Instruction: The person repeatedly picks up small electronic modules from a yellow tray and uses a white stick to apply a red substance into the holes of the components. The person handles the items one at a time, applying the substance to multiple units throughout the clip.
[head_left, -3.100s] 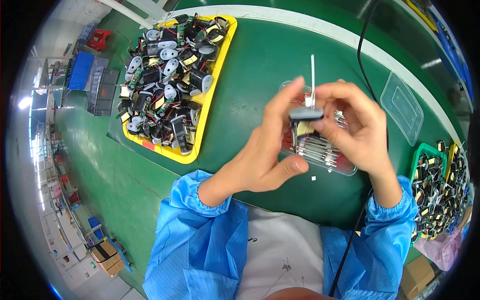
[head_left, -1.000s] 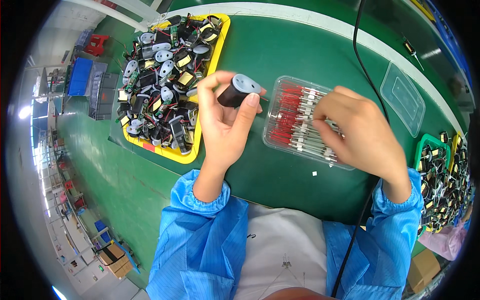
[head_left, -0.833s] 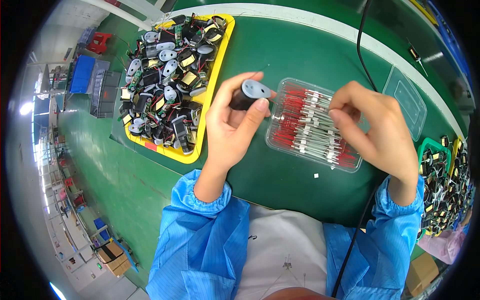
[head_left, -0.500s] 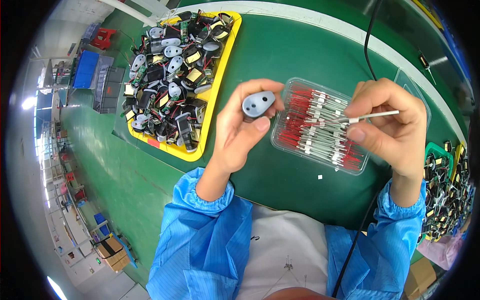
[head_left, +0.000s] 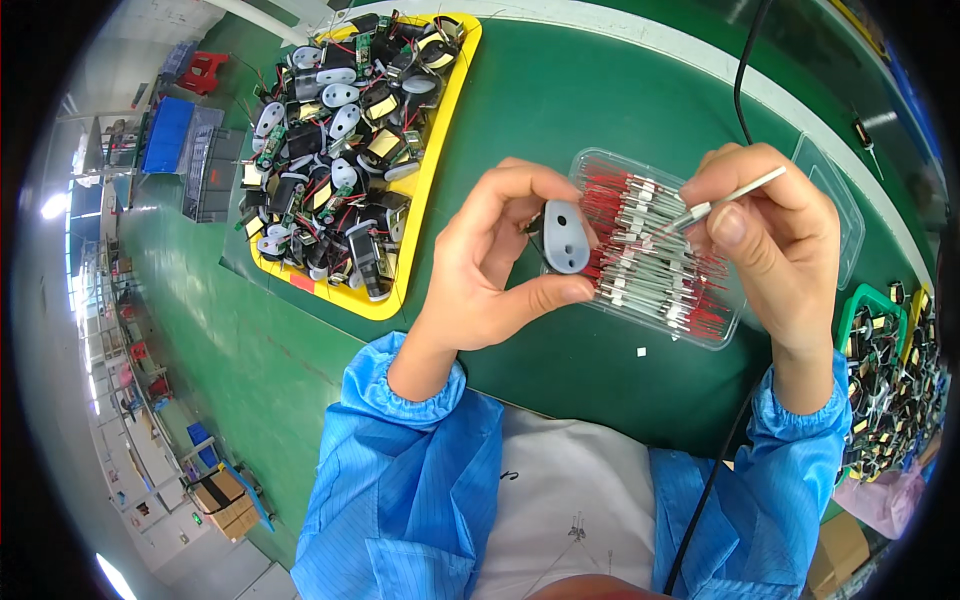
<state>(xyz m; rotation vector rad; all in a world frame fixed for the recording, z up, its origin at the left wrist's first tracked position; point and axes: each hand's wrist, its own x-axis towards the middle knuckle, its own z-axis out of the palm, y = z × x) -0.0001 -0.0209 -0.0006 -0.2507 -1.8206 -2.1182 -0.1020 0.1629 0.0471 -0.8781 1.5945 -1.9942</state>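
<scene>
My left hand (head_left: 500, 262) grips a small housing with a grey oval end cap (head_left: 566, 238), which has a few dark holes and faces up. Between thumb and fingertips of my right hand (head_left: 768, 225) is a thin white stick-like lead (head_left: 742, 190) with a white connector, slanting up to the right. Under both hands lies a clear plastic box (head_left: 712, 343) full of similar white leads with red wire ends (head_left: 640, 270). The lead's lower end points toward the housing but stays apart from it.
A yellow tray (head_left: 425, 200) at the left is heaped with black housings, grey caps and green circuit boards. At the right edge stand a green bin (head_left: 862, 298) and more such parts. A black cable (head_left: 740, 90) crosses the green table (head_left: 540, 90); a tiny white square (head_left: 641, 352) lies near the box.
My left hand has moved right and turned the housing, so its cap now stands more upright. The lead in my right hand has tilted up more steeply.
</scene>
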